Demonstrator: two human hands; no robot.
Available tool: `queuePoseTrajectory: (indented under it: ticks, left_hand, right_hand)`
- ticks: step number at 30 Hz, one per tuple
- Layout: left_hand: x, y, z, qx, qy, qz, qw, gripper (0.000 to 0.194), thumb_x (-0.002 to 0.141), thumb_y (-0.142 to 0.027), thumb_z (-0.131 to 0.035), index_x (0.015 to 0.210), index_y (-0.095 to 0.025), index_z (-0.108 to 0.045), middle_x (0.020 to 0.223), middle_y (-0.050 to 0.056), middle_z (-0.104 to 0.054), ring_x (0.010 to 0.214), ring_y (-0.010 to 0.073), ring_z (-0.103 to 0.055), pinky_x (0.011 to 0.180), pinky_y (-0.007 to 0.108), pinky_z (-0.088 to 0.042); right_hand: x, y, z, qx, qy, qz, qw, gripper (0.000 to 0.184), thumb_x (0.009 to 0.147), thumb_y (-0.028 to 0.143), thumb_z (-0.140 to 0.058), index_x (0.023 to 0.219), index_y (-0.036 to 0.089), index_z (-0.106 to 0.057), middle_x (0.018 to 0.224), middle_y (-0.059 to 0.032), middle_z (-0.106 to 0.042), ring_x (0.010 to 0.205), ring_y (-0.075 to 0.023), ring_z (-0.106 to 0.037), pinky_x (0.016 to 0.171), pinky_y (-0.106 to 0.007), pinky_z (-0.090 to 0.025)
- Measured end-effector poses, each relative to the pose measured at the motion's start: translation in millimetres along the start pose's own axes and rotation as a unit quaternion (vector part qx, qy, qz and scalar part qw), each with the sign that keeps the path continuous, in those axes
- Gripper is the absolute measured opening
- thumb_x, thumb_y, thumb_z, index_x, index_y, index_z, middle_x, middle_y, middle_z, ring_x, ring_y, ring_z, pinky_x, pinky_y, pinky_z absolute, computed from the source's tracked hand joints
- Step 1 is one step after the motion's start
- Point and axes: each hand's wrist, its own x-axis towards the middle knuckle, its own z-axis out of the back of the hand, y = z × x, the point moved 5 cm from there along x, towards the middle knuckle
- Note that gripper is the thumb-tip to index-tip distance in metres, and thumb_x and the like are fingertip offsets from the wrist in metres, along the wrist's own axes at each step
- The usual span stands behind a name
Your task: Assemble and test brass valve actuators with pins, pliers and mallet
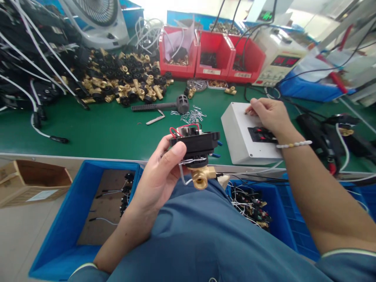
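Observation:
My left hand point(158, 176) is closed around an electric valve: a black actuator housing point(195, 144) with red and black wires at its top, and a brass valve body point(202, 176) below. A metal clip sits where the two parts meet, and a white cable loops beside them. The brass opening faces me. My right hand point(270, 117) rests over a light grey box point(239, 137), fingertips pinched at a small part near its far left corner; the fingers mostly hide that part. Beneath the hand is a black terminal panel point(258, 135) with red bits.
On the green bench point(117, 129) lie a black mallet-like tool point(164, 105), wire clips point(192, 116) and a heap of brass valves point(126, 78). Red bins point(216, 55), a power supply point(279, 58) and a fan point(98, 23) stand behind. Blue crates point(55, 239) sit below the bench edge.

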Motion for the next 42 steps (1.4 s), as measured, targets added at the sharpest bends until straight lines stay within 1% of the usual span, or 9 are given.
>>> queuePoseTrajectory:
  ticks: [4, 8, 13, 20, 25, 30, 36, 39, 42]
  left_hand:
    - [-7.2, -4.6, -0.6, 0.035, -0.013, -0.054, 0.998, 0.055, 0.077, -0.049, -0.082, 0.121, -0.022, -0.062, 0.113, 0.007, -0.075, 0.103, 0.0279, -0.075, 0.088, 0.037, -0.063]
    - [-14.3, -6.6, -5.1, 0.085, 0.006, -0.089, 0.992, 0.053, 0.08, -0.043, -0.082, 0.124, -0.024, -0.061, 0.108, 0.005, -0.076, 0.093, 0.0223, -0.075, 0.081, 0.031, -0.063]
    - [-19.2, -10.0, -12.1, 0.11, 0.022, -0.083, 0.99, 0.054, 0.075, -0.038, -0.087, 0.12, -0.027, -0.06, 0.108, 0.002, -0.076, 0.089, 0.0196, -0.075, 0.079, 0.028, -0.063]
    - [-21.0, -12.2, -13.9, 0.13, 0.018, -0.087, 0.988, 0.058, 0.073, -0.036, -0.088, 0.124, -0.028, -0.06, 0.115, 0.002, -0.075, 0.098, 0.0209, -0.075, 0.086, 0.029, -0.062]
    - [-24.4, -16.2, -15.9, 0.151, 0.037, -0.124, 0.98, 0.058, 0.075, -0.032, -0.088, 0.126, -0.03, -0.061, 0.118, -0.001, -0.073, 0.103, 0.0187, -0.074, 0.092, 0.027, -0.06]
    - [-27.6, -19.5, -17.0, 0.199, 0.058, -0.128, 0.97, 0.063, 0.073, -0.03, -0.09, 0.128, -0.033, -0.06, 0.116, -0.002, -0.073, 0.1, 0.0181, -0.073, 0.091, 0.027, -0.059]
    - [-30.4, -22.5, -20.0, 0.233, 0.055, -0.118, 0.964, 0.064, 0.07, -0.031, -0.092, 0.127, -0.034, -0.062, 0.116, -0.003, -0.072, 0.096, 0.017, -0.072, 0.089, 0.026, -0.058]
    - [-30.5, -22.2, -21.5, 0.222, 0.045, -0.114, 0.967, 0.064, 0.066, -0.03, -0.094, 0.123, -0.032, -0.065, 0.12, -0.002, -0.071, 0.103, 0.0187, -0.071, 0.094, 0.026, -0.057]
    - [-25.4, -14.1, -21.1, 0.145, 0.043, -0.061, 0.987, 0.062, 0.069, -0.035, -0.092, 0.125, -0.027, -0.066, 0.12, 0.003, -0.073, 0.104, 0.0217, -0.072, 0.094, 0.029, -0.058]
  right_hand:
    - [-4.4, 4.0, 1.7, 0.002, 0.001, 0.005, 1.0, 0.032, 0.098, 0.006, -0.057, 0.069, 0.015, -0.066, 0.06, 0.0031, -0.058, 0.059, -0.0065, -0.05, 0.067, -0.021, -0.038]
    - [-1.3, -2.4, 2.1, -0.003, -0.006, 0.01, 1.0, 0.027, 0.096, 0.009, -0.062, 0.07, 0.016, -0.068, 0.064, 0.0017, -0.063, 0.061, -0.0079, -0.053, 0.068, -0.022, -0.041]
    - [7.1, -17.0, 2.1, -0.006, 0.001, 0.063, 0.998, 0.021, 0.093, 0.029, -0.066, 0.075, 0.021, -0.072, 0.07, -0.0008, -0.069, 0.064, -0.0133, -0.06, 0.067, -0.027, -0.048]
    - [8.5, -18.4, 1.6, -0.015, 0.001, 0.061, 0.998, 0.019, 0.091, 0.022, -0.065, 0.073, 0.021, -0.071, 0.071, -0.0016, -0.069, 0.064, -0.014, -0.061, 0.071, -0.028, -0.049]
    - [7.6, -17.8, 2.0, -0.018, 0.007, 0.06, 0.998, 0.019, 0.09, 0.024, -0.065, 0.073, 0.02, -0.071, 0.074, -0.0028, -0.071, 0.066, -0.0149, -0.062, 0.073, -0.029, -0.05]
    - [7.9, -19.1, 3.2, -0.028, 0.011, 0.068, 0.997, 0.018, 0.088, 0.032, -0.065, 0.076, 0.019, -0.071, 0.077, -0.0047, -0.072, 0.07, -0.0177, -0.065, 0.075, -0.031, -0.053]
    - [10.1, -21.9, 2.1, -0.027, 0.014, 0.064, 0.997, 0.011, 0.079, 0.031, -0.071, 0.079, 0.02, -0.072, 0.078, -0.0047, -0.073, 0.072, -0.0196, -0.065, 0.072, -0.033, -0.053]
    - [10.9, -23.3, 1.9, -0.035, 0.014, 0.059, 0.998, 0.011, 0.077, 0.03, -0.074, 0.08, 0.019, -0.072, 0.079, -0.0045, -0.072, 0.073, -0.0195, -0.065, 0.073, -0.033, -0.052]
    - [10.5, -22.9, 1.6, -0.039, 0.014, 0.056, 0.998, 0.012, 0.077, 0.03, -0.073, 0.081, 0.019, -0.072, 0.08, -0.0048, -0.073, 0.073, -0.0195, -0.065, 0.074, -0.033, -0.053]
